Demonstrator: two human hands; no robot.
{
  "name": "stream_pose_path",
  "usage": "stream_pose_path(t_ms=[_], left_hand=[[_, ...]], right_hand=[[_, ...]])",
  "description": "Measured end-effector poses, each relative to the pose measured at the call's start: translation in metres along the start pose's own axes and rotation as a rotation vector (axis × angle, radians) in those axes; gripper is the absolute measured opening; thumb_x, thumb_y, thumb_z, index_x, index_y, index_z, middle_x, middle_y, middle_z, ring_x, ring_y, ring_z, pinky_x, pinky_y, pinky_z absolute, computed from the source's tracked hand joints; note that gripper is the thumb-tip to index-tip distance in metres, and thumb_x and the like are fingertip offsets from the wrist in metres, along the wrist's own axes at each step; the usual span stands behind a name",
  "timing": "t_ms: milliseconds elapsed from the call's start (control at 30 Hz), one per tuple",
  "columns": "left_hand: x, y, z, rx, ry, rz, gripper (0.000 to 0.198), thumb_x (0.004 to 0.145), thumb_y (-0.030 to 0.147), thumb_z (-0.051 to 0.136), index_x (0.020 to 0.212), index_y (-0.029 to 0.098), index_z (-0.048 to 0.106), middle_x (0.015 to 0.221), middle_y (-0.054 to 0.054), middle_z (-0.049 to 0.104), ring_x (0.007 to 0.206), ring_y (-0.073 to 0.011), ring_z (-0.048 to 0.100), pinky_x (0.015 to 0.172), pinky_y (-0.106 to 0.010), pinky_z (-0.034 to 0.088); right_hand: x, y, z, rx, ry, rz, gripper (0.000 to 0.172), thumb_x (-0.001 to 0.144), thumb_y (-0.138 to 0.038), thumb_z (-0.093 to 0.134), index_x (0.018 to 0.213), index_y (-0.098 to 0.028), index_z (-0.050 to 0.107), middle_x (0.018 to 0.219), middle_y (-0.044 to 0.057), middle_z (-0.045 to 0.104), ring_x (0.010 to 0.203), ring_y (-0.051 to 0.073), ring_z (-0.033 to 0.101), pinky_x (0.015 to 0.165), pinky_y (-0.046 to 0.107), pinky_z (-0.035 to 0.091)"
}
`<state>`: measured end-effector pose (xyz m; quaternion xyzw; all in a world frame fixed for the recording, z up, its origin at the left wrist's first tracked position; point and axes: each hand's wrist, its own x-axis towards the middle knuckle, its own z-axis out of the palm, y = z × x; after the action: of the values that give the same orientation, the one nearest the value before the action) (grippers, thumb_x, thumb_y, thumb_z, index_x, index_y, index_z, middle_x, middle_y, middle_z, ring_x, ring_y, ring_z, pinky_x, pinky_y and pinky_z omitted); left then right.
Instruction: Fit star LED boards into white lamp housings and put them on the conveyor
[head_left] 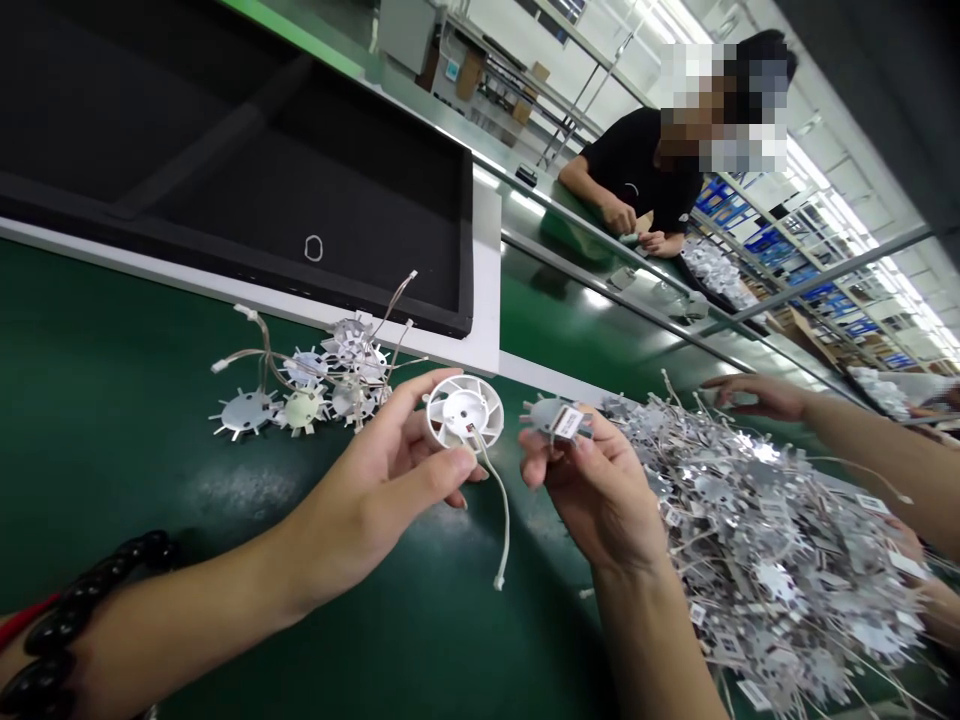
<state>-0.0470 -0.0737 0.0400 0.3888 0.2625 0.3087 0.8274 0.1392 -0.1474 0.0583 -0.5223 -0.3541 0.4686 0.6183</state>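
My left hand [409, 460] is closed on a round white plastic fan frame [463, 412], thumb at its lower edge. A thin white cable with a small connector hangs from the frame's middle. Just to the right, my right hand [600, 470] holds a silvery metal disc [551, 416] with small tabs round its edge and a white label on it. The disc and the frame are apart. Beyond my left hand lies a small group of similar tabbed discs [304, 407] with cables. A large heap of such discs [772, 540] lies to the right of my right hand.
A big black tray [465, 250] with a white border stands at the back left on the green table [97, 400]. Other people's forearms [862, 430] reach in over the heap from the right. Across the bench a person in black [637, 150] handles a small part.
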Motion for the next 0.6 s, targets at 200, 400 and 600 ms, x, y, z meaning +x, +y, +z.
stream_pose_path(t_ms=[200, 400, 600], left_hand=[[-0.001, -0.001, 0.001, 0.011, -0.006, -0.014, 0.049, 0.088, 0.035, 0.079, 0.133, 0.029, 0.06, 0.095, -0.002, 0.07, 0.087, -0.0186, 0.066, 0.072, -0.025, 0.056], [-0.001, -0.002, -0.002, -0.001, -0.043, -0.038, 0.049, 0.088, 0.036, 0.079, 0.133, 0.032, 0.06, 0.095, 0.0, 0.069, 0.083, -0.0162, 0.064, 0.074, -0.025, 0.056], [-0.001, -0.001, -0.001, -0.008, -0.028, -0.018, 0.05, 0.087, 0.038, 0.08, 0.132, 0.032, 0.06, 0.104, -0.002, 0.068, 0.091, -0.0196, 0.064, 0.072, -0.026, 0.057]], right_hand=[[-0.007, 0.002, 0.006, 0.075, -0.179, 0.15, 0.023, 0.085, -0.043, 0.08, 0.081, -0.024, 0.068, 0.05, -0.005, 0.061, 0.039, 0.011, 0.044, 0.046, 0.026, 0.039], [-0.009, 0.004, 0.008, 0.15, -0.252, 0.22, 0.018, 0.09, -0.039, 0.073, 0.094, -0.022, 0.068, 0.051, -0.009, 0.043, 0.044, 0.007, 0.024, 0.044, 0.022, 0.02], [-0.009, 0.001, 0.013, 0.151, -0.255, 0.261, 0.03, 0.087, -0.049, 0.076, 0.087, -0.02, 0.066, 0.054, -0.012, 0.024, 0.044, 0.005, 0.012, 0.041, 0.02, 0.013]])
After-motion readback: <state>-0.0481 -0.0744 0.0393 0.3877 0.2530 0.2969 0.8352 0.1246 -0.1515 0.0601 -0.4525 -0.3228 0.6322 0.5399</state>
